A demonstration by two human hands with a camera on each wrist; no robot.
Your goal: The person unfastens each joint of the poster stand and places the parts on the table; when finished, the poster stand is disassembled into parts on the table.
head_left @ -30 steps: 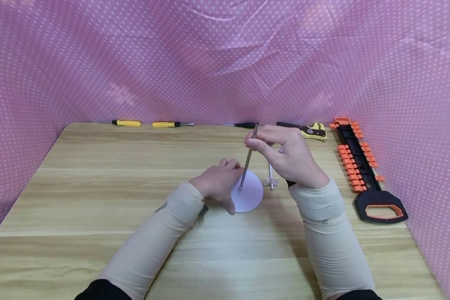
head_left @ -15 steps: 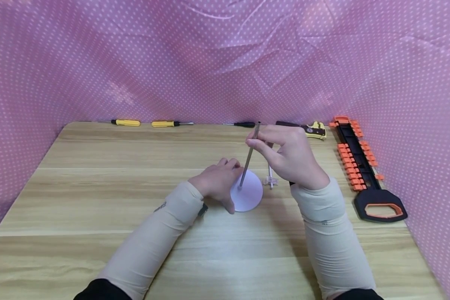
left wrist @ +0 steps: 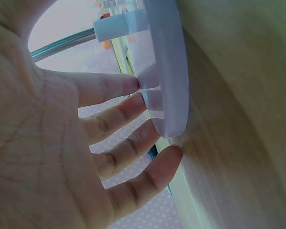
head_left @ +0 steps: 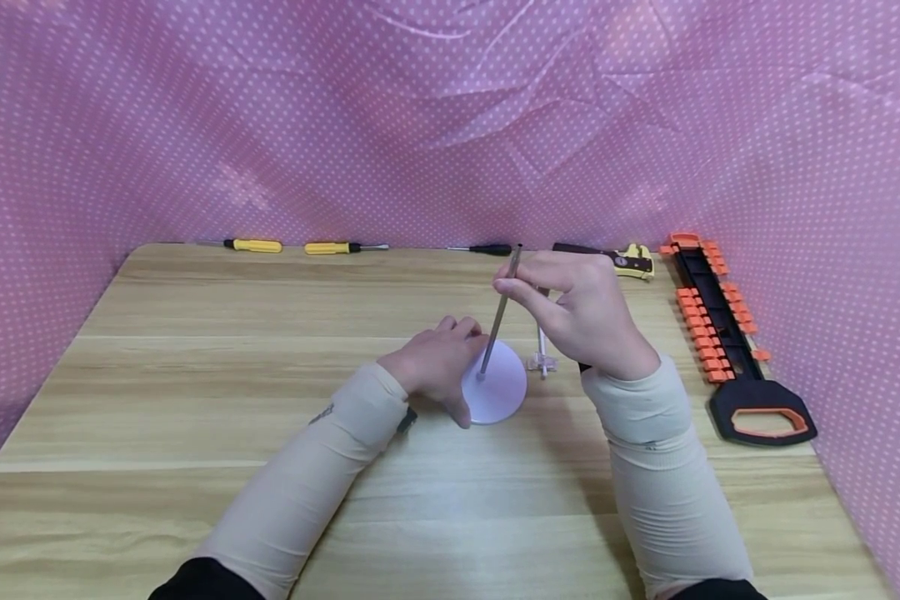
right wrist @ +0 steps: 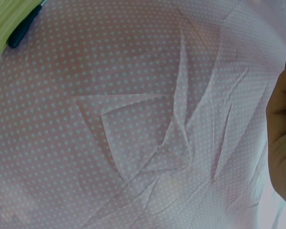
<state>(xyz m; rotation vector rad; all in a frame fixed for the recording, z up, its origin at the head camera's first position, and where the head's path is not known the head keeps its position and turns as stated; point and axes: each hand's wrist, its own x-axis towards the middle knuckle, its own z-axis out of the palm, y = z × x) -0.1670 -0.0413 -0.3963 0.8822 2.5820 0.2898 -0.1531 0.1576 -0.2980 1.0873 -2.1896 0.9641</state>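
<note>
A white disc (head_left: 502, 392) is on the bench (head_left: 195, 400), face up, a little to the right of its middle and well apart from the right edge. From this disc a metal rod (head_left: 497, 321) rises, tilted toward the far edge and slightly right; its lower end is in a small white socket (left wrist: 119, 26), which is off the centre of the disc.

The left hand (head_left: 438, 362) holds the disc at its left side, with the thumb on the near part of the rim and the other fingers (left wrist: 109, 88) gently bent, spread apart, their tips at the disc. The right hand (head_left: 588, 317) pinches the rod near the top, between thumb and fingers; how the remaining fingers are lying, I cannot tell.

Just beside the disc, to its right, there is a clear piece (head_left: 543, 364) with a thin stick (head_left: 542, 340), whose upper part is hidden by the right hand. Along the far edge lie two yellow screwdrivers (head_left: 257, 246), a black screwdriver (head_left: 490, 250) and a yellow-and-dark tool (head_left: 633, 265). Near the right edge lies a black rack (head_left: 715, 304) with orange clips (head_left: 695, 321).
</note>
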